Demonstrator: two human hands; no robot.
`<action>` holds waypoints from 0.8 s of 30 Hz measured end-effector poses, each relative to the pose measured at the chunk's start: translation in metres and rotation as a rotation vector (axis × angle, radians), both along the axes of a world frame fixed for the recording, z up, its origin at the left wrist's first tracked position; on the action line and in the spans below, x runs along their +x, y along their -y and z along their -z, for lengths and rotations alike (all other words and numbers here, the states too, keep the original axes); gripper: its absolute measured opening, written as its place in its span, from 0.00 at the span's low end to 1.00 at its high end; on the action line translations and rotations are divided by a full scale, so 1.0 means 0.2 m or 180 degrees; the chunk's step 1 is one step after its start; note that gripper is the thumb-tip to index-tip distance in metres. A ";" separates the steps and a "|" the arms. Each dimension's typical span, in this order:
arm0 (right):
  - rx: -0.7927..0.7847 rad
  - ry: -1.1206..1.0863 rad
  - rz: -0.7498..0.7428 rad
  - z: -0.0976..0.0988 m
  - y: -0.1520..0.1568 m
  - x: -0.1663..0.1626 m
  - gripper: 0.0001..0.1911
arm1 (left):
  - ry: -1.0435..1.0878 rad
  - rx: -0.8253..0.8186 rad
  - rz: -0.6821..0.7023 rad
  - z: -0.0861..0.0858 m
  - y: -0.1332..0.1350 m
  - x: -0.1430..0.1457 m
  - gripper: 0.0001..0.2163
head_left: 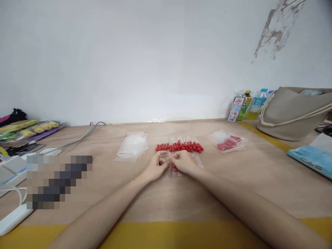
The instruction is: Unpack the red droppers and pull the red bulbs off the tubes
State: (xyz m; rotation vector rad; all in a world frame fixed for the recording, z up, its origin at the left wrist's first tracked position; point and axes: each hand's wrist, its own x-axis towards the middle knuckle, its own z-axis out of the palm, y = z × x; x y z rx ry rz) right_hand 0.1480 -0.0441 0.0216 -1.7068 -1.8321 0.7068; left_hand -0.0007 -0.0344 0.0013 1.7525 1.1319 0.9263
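Plastic bag (pixel 177 174): left hand (pixel 155 166) and right hand (pixel 184 162), fingers clamped on its edge (presumably for steadiness); red-headed sticks (pixel 181 146) handy, far side.

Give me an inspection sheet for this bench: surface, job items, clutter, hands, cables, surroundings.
Surface: brown tabletop, yellow band along the near edge.
Job items: loose red-tipped sticks at centre; flat clear bags left; filled bags right; working bag with something red inside.
Clutter: packaged items far left; pixelated item left, unidentifiable; blue packet, beige bag, bottles and carton right.
Hands: left hand and right hand both appear to pinch the working bag's left end.
Cables: grey cable left, running toward the wall.
Surroundings: white wall, peeled patch upper right.
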 end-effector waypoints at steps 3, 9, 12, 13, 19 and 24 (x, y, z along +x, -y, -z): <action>0.0868 0.0324 -0.0129 0.01 0.02 0.02 0.08 | -0.0053 0.0146 -0.0024 0.01 -0.01 -0.01 0.19; 0.2579 0.1028 -0.1440 0.05 0.01 0.09 0.15 | -0.0050 0.0416 0.0048 0.04 -0.02 -0.02 0.17; 0.2902 0.1351 -0.1623 0.06 -0.01 0.09 0.17 | 0.0079 0.0416 0.0174 0.03 -0.03 -0.02 0.17; 0.3009 0.1453 -0.1651 0.06 -0.03 0.09 0.17 | 0.0099 0.0416 0.0216 0.03 -0.02 -0.02 0.17; 0.3462 0.1679 -0.1717 0.06 -0.06 0.08 0.12 | -0.0116 0.0549 0.0052 0.03 -0.01 -0.02 0.15; 0.3481 0.1905 -0.1806 0.04 -0.04 0.08 0.11 | -0.0350 0.0971 0.0107 0.02 0.02 -0.01 0.16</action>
